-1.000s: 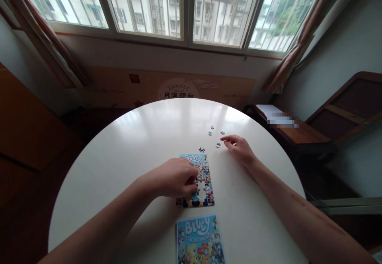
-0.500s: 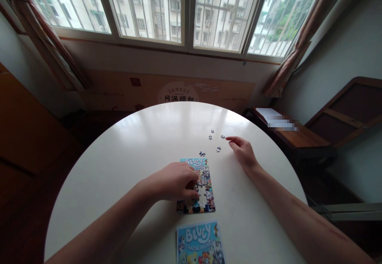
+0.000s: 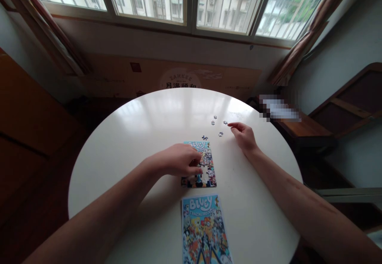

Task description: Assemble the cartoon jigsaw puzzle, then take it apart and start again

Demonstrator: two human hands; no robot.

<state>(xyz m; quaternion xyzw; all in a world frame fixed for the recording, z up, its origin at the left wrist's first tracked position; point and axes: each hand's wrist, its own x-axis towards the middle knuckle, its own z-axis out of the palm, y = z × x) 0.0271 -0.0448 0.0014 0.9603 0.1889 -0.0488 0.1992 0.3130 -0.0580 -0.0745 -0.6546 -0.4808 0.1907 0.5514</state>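
A partly filled jigsaw puzzle [image 3: 213, 172] lies on the white table, with a pale gap in its lower middle. My left hand [image 3: 182, 160] is over its left side, covering much of it. The fingers there are curled, the thumb stands apart from them beside the gap, and no piece shows between them. Beyond the puzzle, my right hand [image 3: 243, 136] has its index finger stretched to the edge of a loose puzzle piece [image 3: 225, 122]; whether it touches is unclear. Nearer me lies a matching picture sheet [image 3: 205, 228] lettered BLUEY.
Several other loose pieces lie around, including one [image 3: 221, 134] near my right hand and a dark cluster [image 3: 204, 137] just above the puzzle. The round white table [image 3: 119, 136] has its far edge towards the window wall. A wooden bench [image 3: 304, 131] stands at the right.
The view has tipped downward, so the table sits higher and more of the picture sheet shows. Both hands keep about the same places over the puzzle and by the loose piece.
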